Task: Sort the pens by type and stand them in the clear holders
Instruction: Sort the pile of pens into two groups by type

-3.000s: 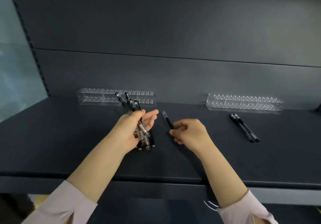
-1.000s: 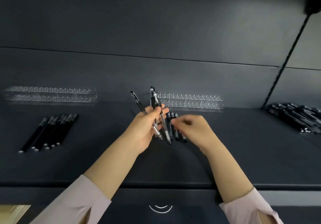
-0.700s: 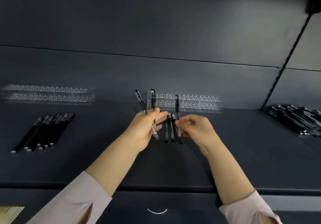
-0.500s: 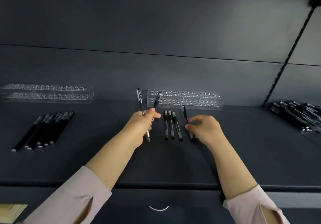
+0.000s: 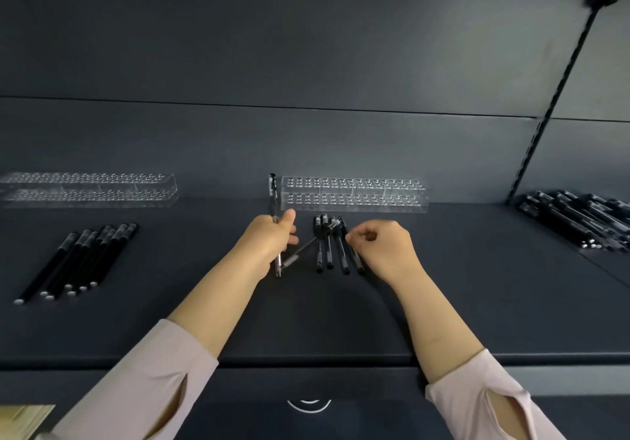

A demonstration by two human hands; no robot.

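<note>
Head view: both clear holders (image 5: 354,194) stand empty on the shelf (image 5: 477,286). Left hand (image 5: 269,240) grips one upright pen (image 5: 273,207); right hand (image 5: 381,245) pinches sorted pens (image 5: 329,248). Unsorted pile (image 5: 576,218) remains.

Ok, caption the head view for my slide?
Left hand holds one pen upright; right hand arranges pens before a clear holder.

Clear glossy plastic holders (image 5: 354,194), matt dark shelf (image 5: 477,303), black pens (image 5: 329,245) with shiny tips, soft cloth sleeve (image 5: 153,385)
</note>
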